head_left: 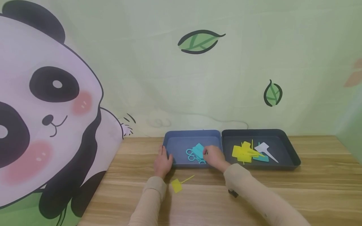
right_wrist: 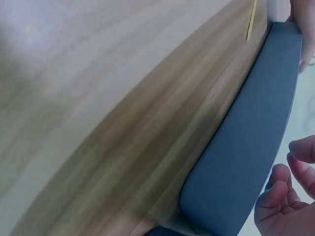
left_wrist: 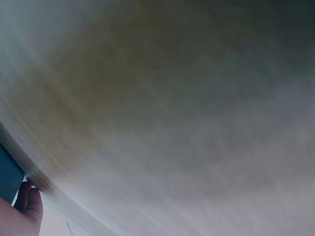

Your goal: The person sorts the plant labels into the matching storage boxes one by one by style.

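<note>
At its near left corner, a blue tray [head_left: 181, 138] is held by my left hand [head_left: 163, 162], the thumb over the rim and the fingers along the outside. In the left wrist view, that hand [left_wrist: 24, 211] shows beside the tray's corner. My right hand [head_left: 215, 157] is over the tray's right part, by several teal tags with rings [head_left: 199, 148]. Its fingers [right_wrist: 275, 196] are loosely curled in the right wrist view, with nothing visible between them. One yellow plant label [head_left: 177, 185] lies on the table in front of the tray.
A dark tray [head_left: 285, 147] stands against the blue tray's right side. It contains several yellow labels [head_left: 243, 152], a white T-shaped label [head_left: 264, 147] and teal pieces [head_left: 260, 158]. Behind the wooden table [head_left: 319, 185] hangs a printed backdrop with a panda [head_left: 56, 110].
</note>
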Demonstrator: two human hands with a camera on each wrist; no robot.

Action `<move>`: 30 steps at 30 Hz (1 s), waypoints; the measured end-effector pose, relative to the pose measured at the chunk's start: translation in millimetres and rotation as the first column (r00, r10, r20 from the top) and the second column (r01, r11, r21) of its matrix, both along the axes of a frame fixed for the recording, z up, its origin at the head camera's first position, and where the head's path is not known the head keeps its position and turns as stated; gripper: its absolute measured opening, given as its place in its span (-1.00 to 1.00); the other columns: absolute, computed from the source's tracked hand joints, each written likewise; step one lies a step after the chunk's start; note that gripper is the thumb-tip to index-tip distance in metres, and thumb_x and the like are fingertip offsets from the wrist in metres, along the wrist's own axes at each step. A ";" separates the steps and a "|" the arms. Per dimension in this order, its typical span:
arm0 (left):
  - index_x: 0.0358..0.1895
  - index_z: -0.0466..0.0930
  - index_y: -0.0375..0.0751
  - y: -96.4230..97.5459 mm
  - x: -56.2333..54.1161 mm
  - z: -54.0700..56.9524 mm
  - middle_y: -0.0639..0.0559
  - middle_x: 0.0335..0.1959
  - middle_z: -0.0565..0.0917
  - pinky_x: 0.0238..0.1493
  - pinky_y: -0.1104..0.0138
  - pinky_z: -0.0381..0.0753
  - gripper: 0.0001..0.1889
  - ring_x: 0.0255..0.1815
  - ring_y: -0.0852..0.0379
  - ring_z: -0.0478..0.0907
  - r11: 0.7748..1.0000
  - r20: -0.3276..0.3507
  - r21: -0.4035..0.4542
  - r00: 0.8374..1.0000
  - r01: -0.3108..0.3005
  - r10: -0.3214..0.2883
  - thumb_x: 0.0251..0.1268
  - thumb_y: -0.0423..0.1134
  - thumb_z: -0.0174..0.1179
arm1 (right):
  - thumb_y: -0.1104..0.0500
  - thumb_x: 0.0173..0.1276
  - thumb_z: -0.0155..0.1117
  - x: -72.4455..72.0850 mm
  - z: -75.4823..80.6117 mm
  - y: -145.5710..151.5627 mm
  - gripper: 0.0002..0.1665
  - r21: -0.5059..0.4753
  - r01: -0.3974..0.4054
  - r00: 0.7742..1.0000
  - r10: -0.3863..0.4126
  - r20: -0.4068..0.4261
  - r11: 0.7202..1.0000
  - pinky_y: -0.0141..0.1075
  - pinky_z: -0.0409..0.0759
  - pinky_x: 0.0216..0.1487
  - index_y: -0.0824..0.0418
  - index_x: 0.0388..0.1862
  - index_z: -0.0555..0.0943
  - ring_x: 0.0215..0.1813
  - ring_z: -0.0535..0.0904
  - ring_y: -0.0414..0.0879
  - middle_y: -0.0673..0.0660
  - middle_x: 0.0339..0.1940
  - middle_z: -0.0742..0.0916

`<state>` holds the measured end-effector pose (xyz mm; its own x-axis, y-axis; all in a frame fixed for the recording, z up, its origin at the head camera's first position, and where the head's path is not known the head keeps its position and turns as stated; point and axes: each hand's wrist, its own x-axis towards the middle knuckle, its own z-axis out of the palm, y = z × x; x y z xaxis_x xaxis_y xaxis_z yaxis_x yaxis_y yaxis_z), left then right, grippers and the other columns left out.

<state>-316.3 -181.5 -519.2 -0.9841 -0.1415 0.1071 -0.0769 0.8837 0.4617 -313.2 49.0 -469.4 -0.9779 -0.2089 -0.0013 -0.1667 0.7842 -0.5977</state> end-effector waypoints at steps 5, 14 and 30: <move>0.32 0.05 -0.35 -0.8 0.0 -0.1 -0.14 0.39 0.04 0.18 0.09 0.29 -0.37 0.27 -0.14 0.23 1.000 0.000 0.001 1.000 0.002 -0.002 0.27 -0.05 -0.15 | 0.27 0.06 0.19 5.2 0.6 -6.6 -0.94 0.010 -0.021 0.998 0.021 -0.055 1.000 -0.38 0.36 -0.53 0.22 -0.45 0.59 -0.50 0.40 -0.14 0.03 -0.56 0.57; 0.33 0.04 -0.34 -1.4 0.1 -0.2 -0.13 0.40 0.03 0.14 0.09 0.33 -0.37 0.28 -0.12 0.23 1.000 0.005 -0.001 1.000 0.005 -0.005 0.28 -0.04 -0.15 | 0.25 0.05 0.22 15.8 -1.6 -16.2 -0.96 -0.021 -0.092 0.978 0.087 -0.187 0.996 -0.41 0.30 -0.52 0.21 -0.48 0.57 -0.53 0.34 -0.19 -0.02 -0.62 0.50; 0.33 0.04 -0.33 -1.2 -0.3 -1.8 -0.13 0.39 0.04 0.15 0.08 0.32 -0.37 0.28 -0.12 0.22 1.000 0.000 -0.003 1.000 0.004 -0.004 0.27 -0.03 -0.16 | 0.30 -0.05 0.15 34.5 -20.1 -35.3 -0.90 0.132 -0.403 0.877 0.423 -0.228 0.906 -0.44 0.42 -0.39 0.14 -0.54 0.59 -0.40 0.43 -0.22 -0.07 -0.54 0.55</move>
<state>-316.6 -182.7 -521.0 -0.9846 -0.1376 0.1078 -0.0734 0.8853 0.4592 -278.6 13.7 -489.5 -0.7736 -0.6033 0.1940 -0.6190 0.6540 -0.4348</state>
